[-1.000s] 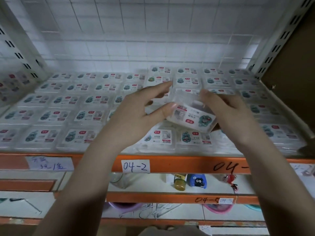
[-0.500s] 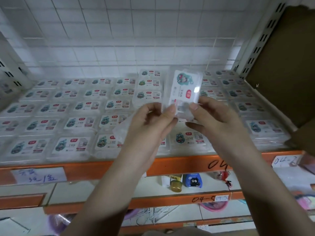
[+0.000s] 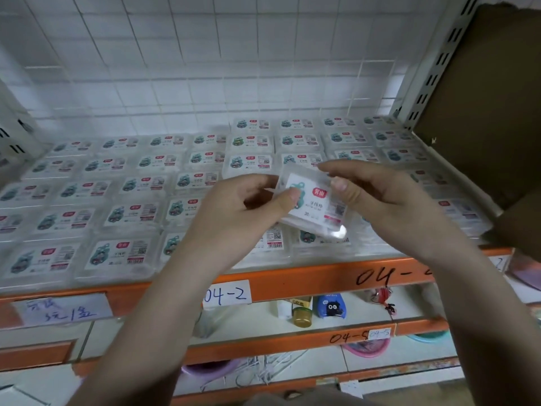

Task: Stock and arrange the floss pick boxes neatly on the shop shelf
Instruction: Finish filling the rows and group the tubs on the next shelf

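Holding one clear floss pick box [image 3: 314, 205] between them, both hands are hovering over the front right part of the shelf [image 3: 292, 284]. The left hand [image 3: 248, 206] is pinching the box's left edge, thumb on the printed label and fingers [image 3: 260, 183] curled behind. The right hand [image 3: 377, 197] is gripping the right side, thumb on top and fingers wrapping the far edge. The box is sitting tilted, label up, above the front rows of boxes [image 3: 131, 206], which are lying flat in neat lines across the shelf. Whether it is touching those beneath is hard to tell. A cardboard carton [image 3: 483, 98] is standing at the right, and a handwritten tag [image 3: 227, 294] is sticking to the orange shelf edge.
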A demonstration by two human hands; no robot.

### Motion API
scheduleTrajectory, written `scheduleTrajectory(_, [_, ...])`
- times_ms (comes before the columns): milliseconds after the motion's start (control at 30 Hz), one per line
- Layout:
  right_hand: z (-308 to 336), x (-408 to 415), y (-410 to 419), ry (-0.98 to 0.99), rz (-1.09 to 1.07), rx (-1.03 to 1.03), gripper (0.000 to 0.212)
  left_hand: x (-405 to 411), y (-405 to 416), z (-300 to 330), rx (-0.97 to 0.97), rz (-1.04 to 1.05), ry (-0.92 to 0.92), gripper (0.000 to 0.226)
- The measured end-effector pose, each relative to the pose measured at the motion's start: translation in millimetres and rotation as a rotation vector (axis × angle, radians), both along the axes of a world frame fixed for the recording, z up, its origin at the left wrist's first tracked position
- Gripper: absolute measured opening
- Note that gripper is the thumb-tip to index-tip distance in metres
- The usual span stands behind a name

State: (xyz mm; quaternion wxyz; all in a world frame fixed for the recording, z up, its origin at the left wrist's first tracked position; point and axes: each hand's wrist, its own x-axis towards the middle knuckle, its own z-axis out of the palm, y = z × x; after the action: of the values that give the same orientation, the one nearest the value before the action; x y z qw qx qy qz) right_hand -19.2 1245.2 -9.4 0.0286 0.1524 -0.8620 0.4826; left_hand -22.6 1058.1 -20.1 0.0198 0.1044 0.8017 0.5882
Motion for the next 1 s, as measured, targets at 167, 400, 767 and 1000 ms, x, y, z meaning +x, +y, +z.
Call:
scheduleTrajectory(167, [-2.7,5.2,-4.9,0.225,-0.081,0.482,0.082,-5.5,-0.6,-12.0,0.041,0.084,-0.063,0.019])
scheduleTrajectory(400, [2.9,-18.3,0.1,0.211,-0.052,0.624,0.072,-12.4,-16.1,-11.2,-0.435,0.172,0.158,0.047])
scheduleTrajectory(767, [-6.1,-56.6,11.3,-0.025,0.106,0.84,0.064,-25.9,-17.8,-14.8,-0.837,0.109,0.068,0.06])
scheduleTrajectory(1000, [-11.5,-30.1,3.1,0.131,0.105,0.444,0.065,-10.3,-26.3,-3.1,0.023,0.148,0.243,0.042])
